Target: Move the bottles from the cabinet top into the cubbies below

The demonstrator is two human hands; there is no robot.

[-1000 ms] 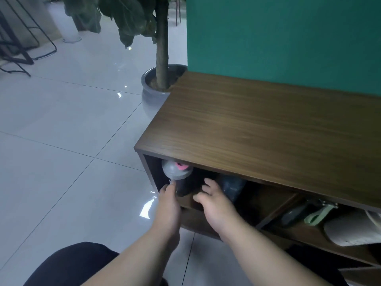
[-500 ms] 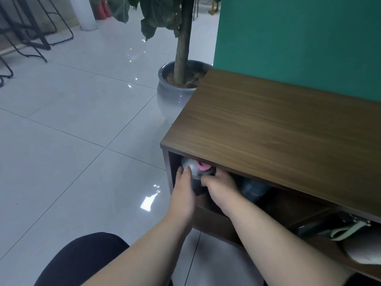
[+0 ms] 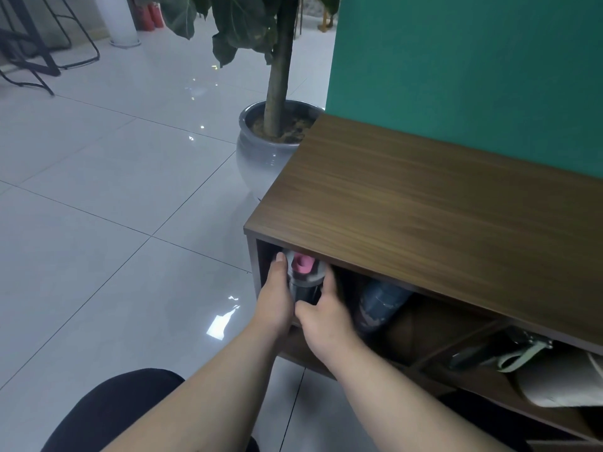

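Observation:
A dark bottle with a grey lid and pink cap (image 3: pixel 302 272) stands upright in the leftmost cubby of the wooden cabinet (image 3: pixel 424 203). My left hand (image 3: pixel 277 298) grips its left side and my right hand (image 3: pixel 326 316) wraps its right side and base. A second dark bottle (image 3: pixel 380 305) lies tilted just right of it in the same cubby. The cabinet top holds no bottles in view.
A potted plant in a grey pot (image 3: pixel 266 151) stands on the tiled floor behind the cabinet's left end. A green wall (image 3: pixel 473 70) backs the cabinet. The cubby to the right holds a dark item with a pale green strap (image 3: pixel 518 352) and a white object (image 3: pixel 561 383).
Both hands went from loosely touching the pink-capped bottle to closing around it inside the left cubby. The camera shifted left and closer.

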